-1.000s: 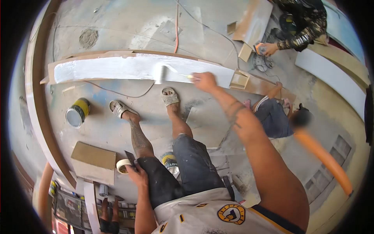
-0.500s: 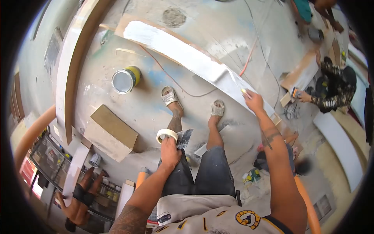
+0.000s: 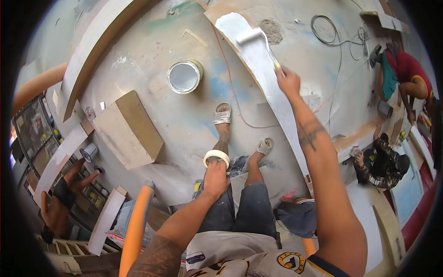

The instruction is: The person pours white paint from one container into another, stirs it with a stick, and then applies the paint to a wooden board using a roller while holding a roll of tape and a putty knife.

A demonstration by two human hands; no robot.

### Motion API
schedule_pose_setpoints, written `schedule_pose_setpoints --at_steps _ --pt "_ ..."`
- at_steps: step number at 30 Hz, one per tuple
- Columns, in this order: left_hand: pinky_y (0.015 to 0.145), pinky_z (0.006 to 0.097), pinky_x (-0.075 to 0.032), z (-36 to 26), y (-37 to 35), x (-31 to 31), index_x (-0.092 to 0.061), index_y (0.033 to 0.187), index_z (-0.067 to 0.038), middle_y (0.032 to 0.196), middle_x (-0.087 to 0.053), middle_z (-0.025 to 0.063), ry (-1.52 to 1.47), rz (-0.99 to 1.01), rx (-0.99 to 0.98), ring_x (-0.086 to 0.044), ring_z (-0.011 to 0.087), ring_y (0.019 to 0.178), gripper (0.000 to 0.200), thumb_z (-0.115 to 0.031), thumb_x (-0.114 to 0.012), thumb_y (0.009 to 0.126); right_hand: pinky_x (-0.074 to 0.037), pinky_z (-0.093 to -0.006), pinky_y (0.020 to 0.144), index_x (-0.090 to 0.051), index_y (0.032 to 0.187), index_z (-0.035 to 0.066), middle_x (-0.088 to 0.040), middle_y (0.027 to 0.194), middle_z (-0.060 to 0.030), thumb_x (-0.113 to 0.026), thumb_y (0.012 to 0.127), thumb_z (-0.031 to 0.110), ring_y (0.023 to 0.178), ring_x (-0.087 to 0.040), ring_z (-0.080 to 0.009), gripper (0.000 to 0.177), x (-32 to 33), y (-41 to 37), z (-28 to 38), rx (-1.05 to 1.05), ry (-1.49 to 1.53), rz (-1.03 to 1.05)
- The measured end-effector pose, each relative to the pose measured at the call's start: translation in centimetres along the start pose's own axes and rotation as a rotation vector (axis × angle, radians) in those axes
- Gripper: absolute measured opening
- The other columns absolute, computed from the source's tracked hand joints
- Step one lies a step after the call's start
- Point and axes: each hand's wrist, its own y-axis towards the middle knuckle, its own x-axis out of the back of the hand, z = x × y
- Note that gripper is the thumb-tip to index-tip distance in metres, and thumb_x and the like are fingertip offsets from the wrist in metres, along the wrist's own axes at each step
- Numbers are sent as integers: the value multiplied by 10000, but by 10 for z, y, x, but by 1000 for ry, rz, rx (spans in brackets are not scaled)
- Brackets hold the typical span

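White on the sleeve of the paint roller (image 3: 249, 36), set against the long board (image 3: 272, 92) on the floor, near its far end. Gripped at the handle by the right hand (image 3: 289, 82), with fingers curled closed. Probably light; stiff along the bent frame, soft and slippery at the coated sleeve. Best held at the handle, clear of wet paint, with light, even pressure. In the left hand (image 3: 216, 177), in closed fingers: the tape roll (image 3: 216, 153), by its near rim, and apparently a dark scraper (image 3: 238, 166). Likely light and firm for the former, thin and springy for the latter; exact hold on the scraper not discernible. Beside the board, upright: the paint can (image 3: 199, 69), probably heavy.
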Motion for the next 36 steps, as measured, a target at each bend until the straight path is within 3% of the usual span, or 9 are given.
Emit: schedule_pose_setpoints --at_steps 8,10,13,14,15,18,20,29,36 --pt "925 464 -433 7 -3 9 -553 1000 7 1022 -561 214 -76 -36 66 -525 393 1020 368 -63 -711 675 -523 -462 894 -757 1061 147 -704 1017 -225 -581 836 544 985 -673 -412 489 0 183 121 31 -139 136" --pt "928 465 -430 10 -4 8 -552 1000 7 1027 -561 217 -99 -38 84 -526 393 1023 369 -71 -714 678 -527 -474 863 -754 1047 134 -701 987 -234 -554 868 520 961 -675 -415 470 19 156 90 227 -209 145" --pt "937 469 -421 12 -5 9 -548 1005 6 1028 -565 219 -127 -68 95 -526 393 1030 373 -87 -727 691 -532 -463 763 -756 1008 127 -704 895 -217 -572 875 511 869 -689 -403 446 50 74 19 76 -154 213" --pt "943 459 -420 10 -4 10 -555 1015 -3 1034 -577 202 -125 -63 126 -530 379 1039 382 -92 -736 691 -500 -355 648 -758 1018 96 -684 682 -118 -639 878 494 659 -663 -197 439 56 49 -8 -3 -203 227" --pt "949 449 -420 9 -4 11 -562 1025 -12 1039 -590 185 -120 -56 155 -534 365 1048 390 -97 -746 691 -501 -354 657 -756 1024 93 -664 653 -117 -649 875 473 643 -648 -189 422 67 20 -24 -40 -175 214" --pt "939 453 -425 12 -3 9 -557 1012 -14 1028 -588 189 -147 -67 171 -536 369 1038 380 -94 -749 693 -506 -361 669 -751 1045 94 -667 668 -127 -646 874 472 655 -652 -192 428 86 -24 -24 -126 -211 205" --pt "938 463 -420 13 -3 6 -550 1009 -7 1026 -576 205 -170 -79 165 -530 381 1037 372 -90 -738 700 -529 -420 755 -744 1044 109 -705 852 -217 -654 859 435 853 -714 -358 385 85 -23 -3 -216 -181 206" --pt "936 479 -413 12 -8 1 -542 1007 9 1024 -562 227 -171 -72 124 -519 403 1033 351 -72 -700 705 -539 -441 779 -733 1111 132 -715 942 -213 -635 849 479 882 -703 -386 446 3 163 121 48 -140 74" --pt "942 479 -413 13 -8 -2 -543 1023 26 1041 -567 236 -180 -68 149 -521 407 1042 359 -73 -690 710 -544 -457 776 -738 1060 101 -702 910 -229 -621 858 442 879 -696 -400 413 53 62 3 145 -183 157"
